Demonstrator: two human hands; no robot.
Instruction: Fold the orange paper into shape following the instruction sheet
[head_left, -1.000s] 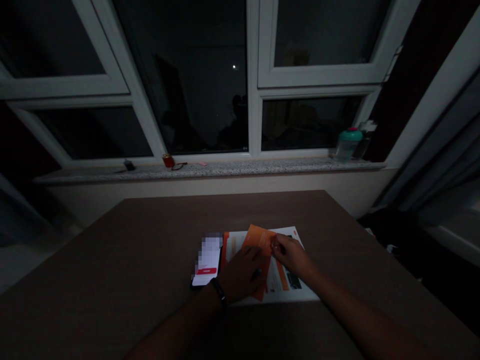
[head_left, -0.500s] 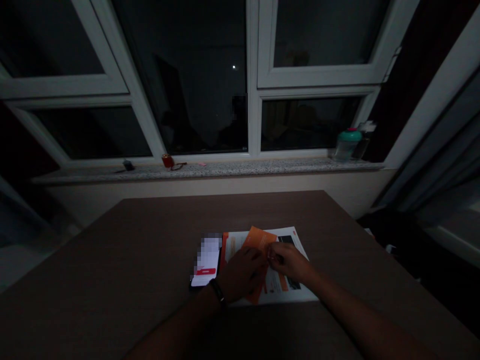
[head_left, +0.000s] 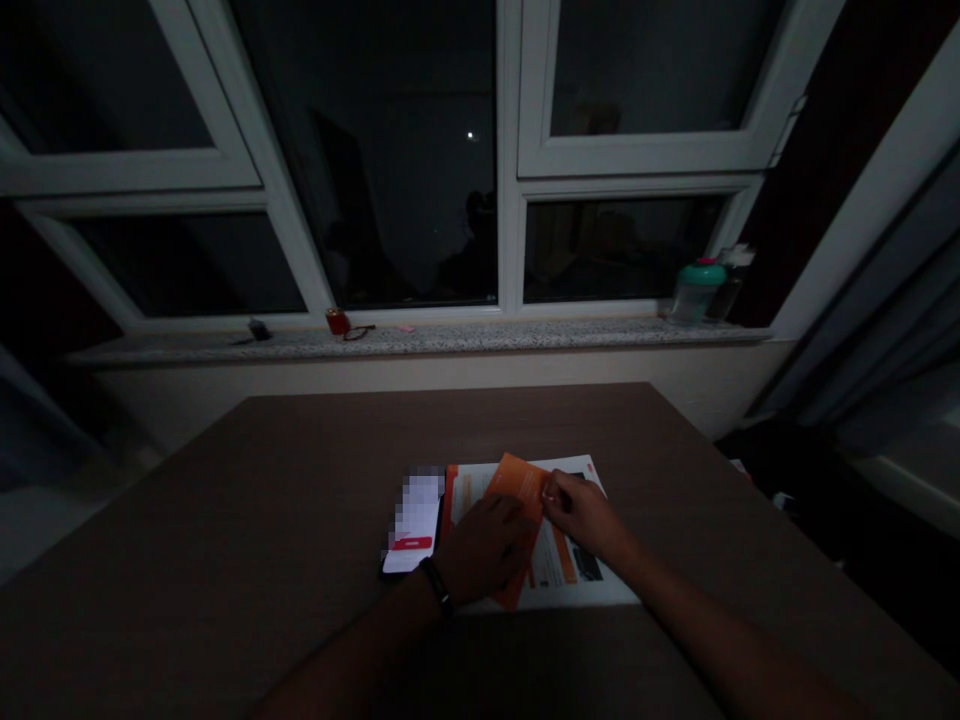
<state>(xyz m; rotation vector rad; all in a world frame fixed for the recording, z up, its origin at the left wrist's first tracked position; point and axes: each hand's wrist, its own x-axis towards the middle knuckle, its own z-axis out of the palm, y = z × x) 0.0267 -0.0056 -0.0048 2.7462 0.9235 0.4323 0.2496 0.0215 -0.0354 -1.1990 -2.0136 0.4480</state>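
Observation:
An orange paper [head_left: 514, 473] lies tilted on top of a white printed sheet [head_left: 551, 597] on the brown table. My left hand [head_left: 484, 548], with a dark band at its wrist, rests on the orange paper with its fingers spread over it. At the orange paper's right edge, my right hand [head_left: 577, 510] is closed, thumb and fingers pinched together; what is between the fingertips is too small and dark to make out. A lit phone [head_left: 417, 525] lies left of the sheet, partly blurred out.
The brown table [head_left: 300, 480] reaches to a wall under a window. On the stone sill [head_left: 465, 338] stand a small red jar [head_left: 337, 321], glasses [head_left: 358, 332], a small dark object [head_left: 259, 329] and a teal-lidded bottle [head_left: 697, 288] beside another bottle.
My right hand has moved slightly up and to the right along the orange paper's edge. My left hand has stayed in place on the paper.

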